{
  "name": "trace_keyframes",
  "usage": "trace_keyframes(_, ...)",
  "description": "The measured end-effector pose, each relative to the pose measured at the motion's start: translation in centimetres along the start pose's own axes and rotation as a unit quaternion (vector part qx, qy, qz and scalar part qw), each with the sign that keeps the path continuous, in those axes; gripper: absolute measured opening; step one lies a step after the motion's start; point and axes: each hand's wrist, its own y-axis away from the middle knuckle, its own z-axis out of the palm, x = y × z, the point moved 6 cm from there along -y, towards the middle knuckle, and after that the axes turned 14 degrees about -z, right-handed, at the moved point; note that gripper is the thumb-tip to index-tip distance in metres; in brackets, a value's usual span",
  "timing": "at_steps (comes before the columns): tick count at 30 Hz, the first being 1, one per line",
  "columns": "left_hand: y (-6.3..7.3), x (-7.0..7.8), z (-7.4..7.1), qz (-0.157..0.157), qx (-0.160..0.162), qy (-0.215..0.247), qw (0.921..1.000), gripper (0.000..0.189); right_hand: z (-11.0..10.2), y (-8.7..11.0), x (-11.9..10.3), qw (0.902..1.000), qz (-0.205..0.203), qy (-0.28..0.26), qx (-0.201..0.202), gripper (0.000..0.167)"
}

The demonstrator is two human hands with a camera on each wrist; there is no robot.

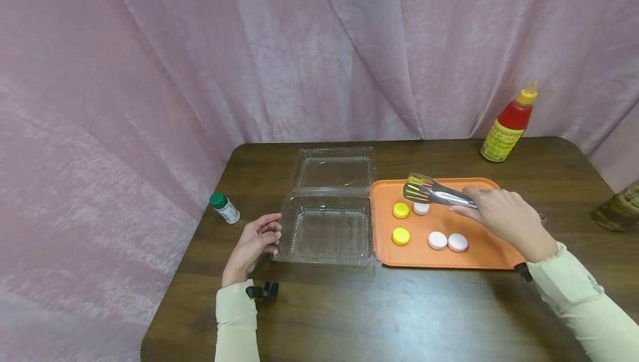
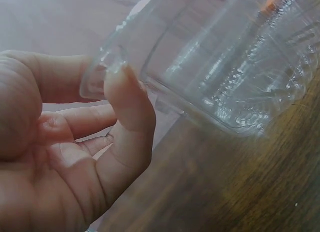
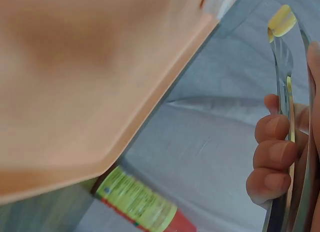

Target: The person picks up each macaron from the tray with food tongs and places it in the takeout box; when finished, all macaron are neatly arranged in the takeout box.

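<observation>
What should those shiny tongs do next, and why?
Maybe swing left over the open clear container, because the tongs in the right hand grip a yellow disc above the orange tray, and the left hand pinches the container's rim.

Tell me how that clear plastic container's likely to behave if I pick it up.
The container will probably feel light, since its walls look thin and nothing lies in it. Gripped at one edge, it may flex. Its open lid could swing or flop, as it appears joined along the back edge.

Curtained indoor nook, apparently: pink drapes (image 1: 299,68) round wooden table (image 1: 339,317).
</observation>
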Motion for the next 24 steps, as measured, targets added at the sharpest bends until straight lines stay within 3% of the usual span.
trace_keyframes(4, 0.1, 0.0, 0.1, -0.002, -0.006, -0.004, 1.0, 0.05, 0.1, -1.1, -0.7, 0.9999, 0.0, -0.011, -0.003, 0.045)
trace_keyframes(12, 0.0, -0.1, 0.1, -0.003, 0.002, 0.001, 1.0, 0.049, -0.6, -3.5, -3.0, 0.994, -0.068, 0.027, 0.081, 0.043)
trace_keyframes(24, 0.0, 0.0, 0.2, -0.002, 0.018, 0.0, 0.9998, 0.051, -0.3, -6.8, -5.9, 0.9892, -0.119, 0.01, 0.085, 0.048)
